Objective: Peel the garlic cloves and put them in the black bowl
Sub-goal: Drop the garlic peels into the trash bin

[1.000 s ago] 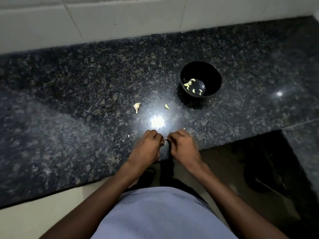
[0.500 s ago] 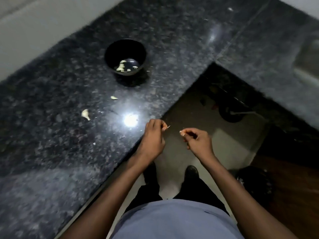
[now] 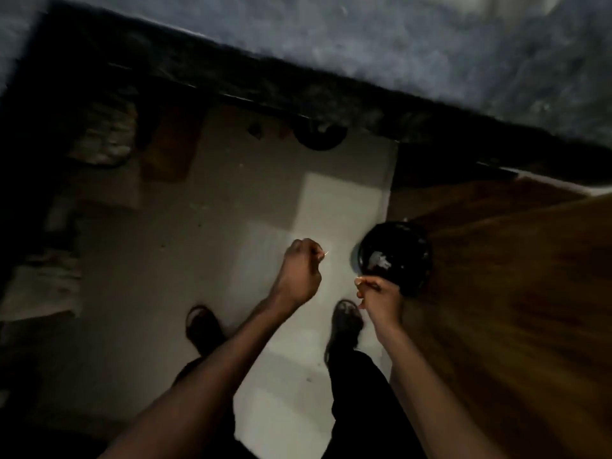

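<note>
Left hand (image 3: pixel 299 271) fingers curled, pinching a pale sliver, maybe garlic skin (image 3: pixel 326 253). Right hand (image 3: pixel 381 299) curled, contents unclear. Both over the floor (image 3: pixel 271 207). Black bin (image 3: pixel 395 258) beside right hand. Black bowl unseen.

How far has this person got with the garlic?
Done: cannot tell; the black bowl is out of view, though a second ago it held several cloves. In hand: the left hand pinches a pale scrap, probably peel; the right hand is curled, beside a dark round container on the floor. Left: one clove lay on the counter then.
</note>
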